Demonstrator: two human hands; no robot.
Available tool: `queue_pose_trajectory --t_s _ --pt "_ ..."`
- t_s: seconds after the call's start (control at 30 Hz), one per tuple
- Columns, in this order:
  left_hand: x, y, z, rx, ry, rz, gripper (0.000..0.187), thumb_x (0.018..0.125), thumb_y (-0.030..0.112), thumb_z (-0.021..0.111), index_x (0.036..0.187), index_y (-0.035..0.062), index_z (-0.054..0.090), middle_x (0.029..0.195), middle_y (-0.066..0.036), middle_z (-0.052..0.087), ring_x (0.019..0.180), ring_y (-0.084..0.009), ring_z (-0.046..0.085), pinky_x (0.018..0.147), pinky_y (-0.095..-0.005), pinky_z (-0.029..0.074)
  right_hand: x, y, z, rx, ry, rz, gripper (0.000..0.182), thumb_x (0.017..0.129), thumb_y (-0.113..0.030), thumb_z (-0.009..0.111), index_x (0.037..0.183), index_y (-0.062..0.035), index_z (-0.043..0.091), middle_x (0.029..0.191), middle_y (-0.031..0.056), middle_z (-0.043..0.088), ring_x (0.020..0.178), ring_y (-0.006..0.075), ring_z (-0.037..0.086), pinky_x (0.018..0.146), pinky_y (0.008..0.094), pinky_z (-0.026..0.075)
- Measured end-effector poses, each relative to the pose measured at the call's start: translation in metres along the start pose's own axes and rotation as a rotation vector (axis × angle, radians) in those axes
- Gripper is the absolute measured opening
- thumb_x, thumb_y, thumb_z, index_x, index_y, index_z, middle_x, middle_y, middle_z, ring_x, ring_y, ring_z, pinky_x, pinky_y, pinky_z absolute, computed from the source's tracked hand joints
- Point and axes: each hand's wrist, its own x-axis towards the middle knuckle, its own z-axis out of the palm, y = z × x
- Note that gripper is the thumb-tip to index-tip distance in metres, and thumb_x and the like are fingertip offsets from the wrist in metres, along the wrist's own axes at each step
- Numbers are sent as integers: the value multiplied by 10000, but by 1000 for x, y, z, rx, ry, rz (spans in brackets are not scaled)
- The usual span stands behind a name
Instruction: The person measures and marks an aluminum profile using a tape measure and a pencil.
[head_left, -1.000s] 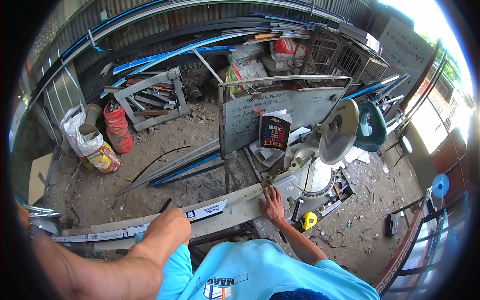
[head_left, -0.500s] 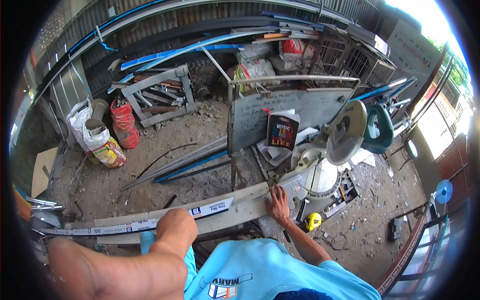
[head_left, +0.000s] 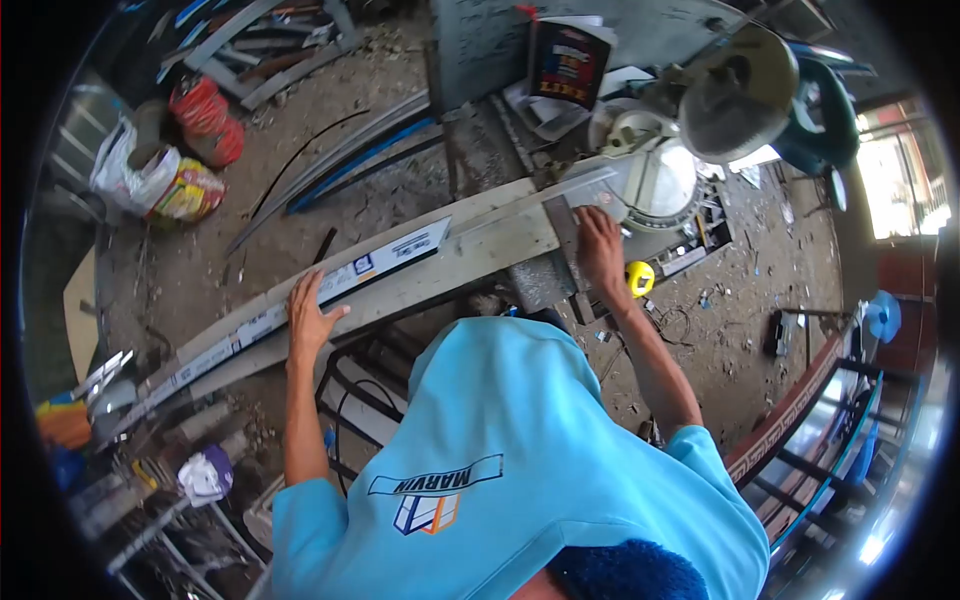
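A long pale profile with a printed "One Sky" label (head_left: 405, 245) lies along a grey wooden board (head_left: 490, 255). My left hand (head_left: 310, 312) rests at the near edge of the labelled profile, its thumb spread away from the fingers. Beyond the board's right end, my right hand (head_left: 600, 245) lies with its fingers extended on a flat surface beside the round saw base (head_left: 662, 180). Nothing shows in its grip. Just right of that hand sits a yellow tape measure (head_left: 639, 278).
A dark book (head_left: 567, 65) leans behind the board. A beige round guard (head_left: 740, 95) and a green stool-like item (head_left: 815, 125) stand at the upper right. Sacks (head_left: 165, 180) and a red bag (head_left: 207, 120) are at the upper left. Metal frames (head_left: 360, 395) lie below the board.
The view has tilted down. My left arm, close to the camera before, has moved away and its hand is now at the profile. My right hand has shifted right, off the board's end.
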Motion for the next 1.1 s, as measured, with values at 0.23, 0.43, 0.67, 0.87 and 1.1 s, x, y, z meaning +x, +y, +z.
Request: queue_pose_trajectory --t_s 0.23,0.43,0.67,0.87,1.1 --pt "-3 -27 19 -3 71 10 706 627 205 808 1267 99 530 1288 -85 531 1206 -269 451 1020 -421 271 58 14 26 -30 -121 -268 411 746 20 513 1151 -22 569 1102 148 581 1064 311 521 948 396 400" --pt "1 -40 6 27 -25 45 669 620 215 803 1229 95 555 1159 -123 563 1118 -323 480 990 -410 316 46 35 17 -119 -311 -453 343 725 -58 549 1056 -39 636 1035 83 605 1003 259 535 899 358 418" --pt "30 10 -5 -46 -17 292 656 597 169 824 1183 10 575 1005 -151 578 966 -351 511 881 -428 413 -87 65 -88 -145 -310 -74 342 684 -40 602 1025 -59 604 988 67 570 983 242 532 881 346 419" --pt "69 161 61 -157 -78 603 633 664 264 808 1191 -2 577 931 -125 555 908 -311 523 802 -397 444 -212 110 -136 -324 -129 261 330 701 33 566 1018 -46 607 958 88 597 964 271 562 868 368 451" --pt "98 284 157 -153 6 714 620 697 324 780 1205 30 582 957 -101 553 911 -286 521 810 -393 436 -249 176 -175 -440 -10 397 260 736 36 561 974 -58 611 940 87 605 971 280 573 849 366 467"
